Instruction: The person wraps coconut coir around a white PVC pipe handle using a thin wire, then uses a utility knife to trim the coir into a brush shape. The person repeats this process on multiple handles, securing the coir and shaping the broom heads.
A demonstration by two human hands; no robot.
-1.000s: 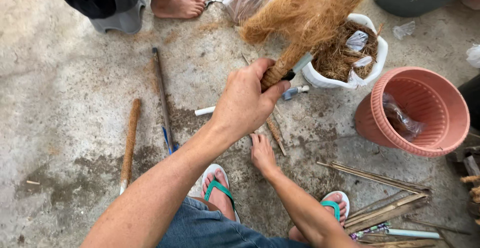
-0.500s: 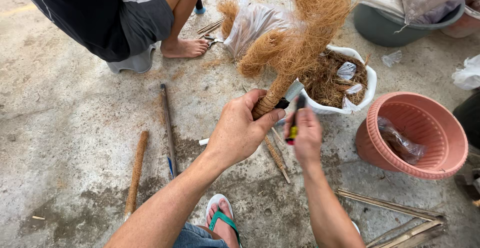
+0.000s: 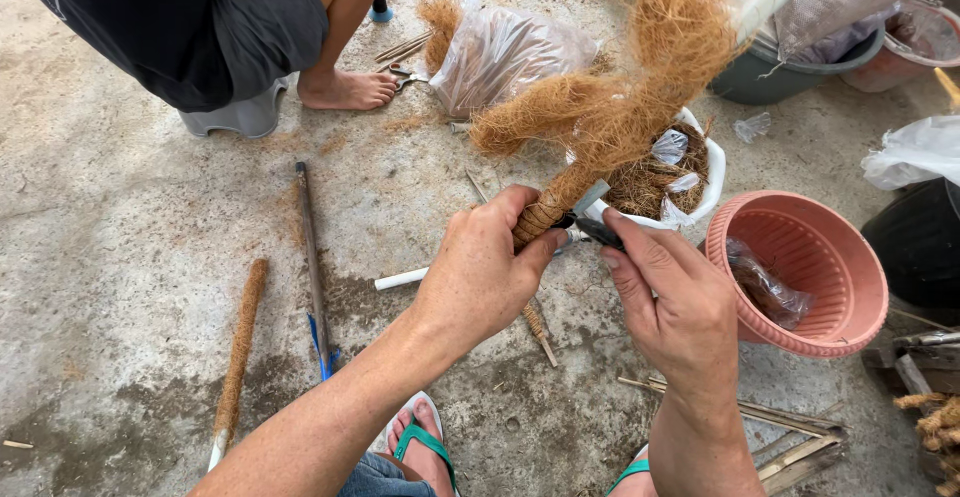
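At frame centre, a coir-wrapped stick [image 3: 545, 215] is gripped by the left hand [image 3: 480, 272] while a small dark cutter [image 3: 592, 225] is pinched against it by the right hand [image 3: 672, 297], apparently trimming; a steady cut is needed.

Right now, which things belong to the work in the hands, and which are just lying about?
In hand:
- left hand gripping the fibre-wrapped stick
- right hand holding a small dark tool against it
- white tub of loose fibre, close behind

Lying about:
- pink basin
- finished wrapped stick on the floor
- dark rod
- plastic bag of fibre
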